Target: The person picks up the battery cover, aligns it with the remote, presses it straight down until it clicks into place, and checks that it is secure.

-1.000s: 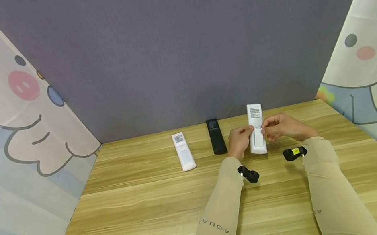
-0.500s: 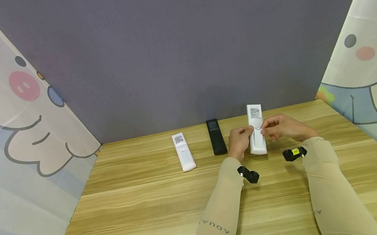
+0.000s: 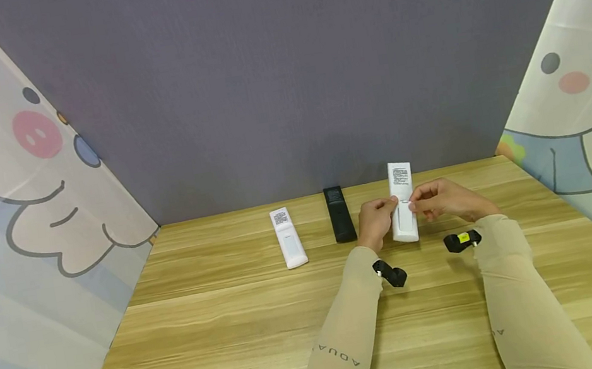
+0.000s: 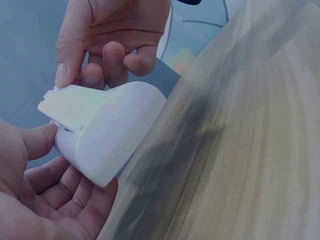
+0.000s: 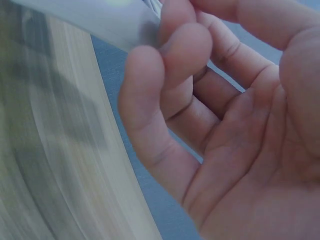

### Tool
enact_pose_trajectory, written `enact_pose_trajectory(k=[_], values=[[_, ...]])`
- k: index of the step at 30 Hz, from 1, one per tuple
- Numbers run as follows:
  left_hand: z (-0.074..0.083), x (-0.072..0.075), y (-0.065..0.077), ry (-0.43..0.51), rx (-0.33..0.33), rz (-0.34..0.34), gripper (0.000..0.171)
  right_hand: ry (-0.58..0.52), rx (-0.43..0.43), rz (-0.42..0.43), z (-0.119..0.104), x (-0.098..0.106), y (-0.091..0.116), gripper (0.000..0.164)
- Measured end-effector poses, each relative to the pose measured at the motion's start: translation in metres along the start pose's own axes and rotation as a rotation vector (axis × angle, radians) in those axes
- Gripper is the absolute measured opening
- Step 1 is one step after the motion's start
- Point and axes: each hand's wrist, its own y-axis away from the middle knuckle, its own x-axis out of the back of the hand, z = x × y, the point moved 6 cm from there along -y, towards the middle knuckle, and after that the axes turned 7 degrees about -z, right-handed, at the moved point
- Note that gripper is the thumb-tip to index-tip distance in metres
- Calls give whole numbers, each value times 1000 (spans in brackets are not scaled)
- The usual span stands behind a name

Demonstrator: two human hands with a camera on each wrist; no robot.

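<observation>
A white remote control (image 3: pixel 400 178) is back side up between my hands, its printed label at the far end. My left hand (image 3: pixel 375 223) grips the remote's left side, thumb on the edge and fingers curled beneath, as the left wrist view shows. The white battery cover (image 4: pixel 75 106) sits over the remote's lower half, its tabbed end raised off the body. My right hand (image 3: pixel 450 198) pinches that cover near its raised end between thumb and fingers. What lies under the cover is hidden.
To the left on the wooden table (image 3: pixel 226 335) lie a black remote (image 3: pixel 341 216) and another white remote (image 3: pixel 288 237), both back side up. A dark grey panel (image 3: pixel 281 84) stands along the table's back edge. Patterned cartoon curtains (image 3: pixel 577 104) hang at both sides.
The battery cover has straightened over the remote, and the dark gap along its left edge has narrowed away. Both hands have stayed almost in place.
</observation>
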Motion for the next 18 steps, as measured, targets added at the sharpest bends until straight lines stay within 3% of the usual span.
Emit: enact_pose_trajectory(k=[18], values=[[0,0,0,-2,1,-4,26,56,-31,-7,0,0,-1,27]])
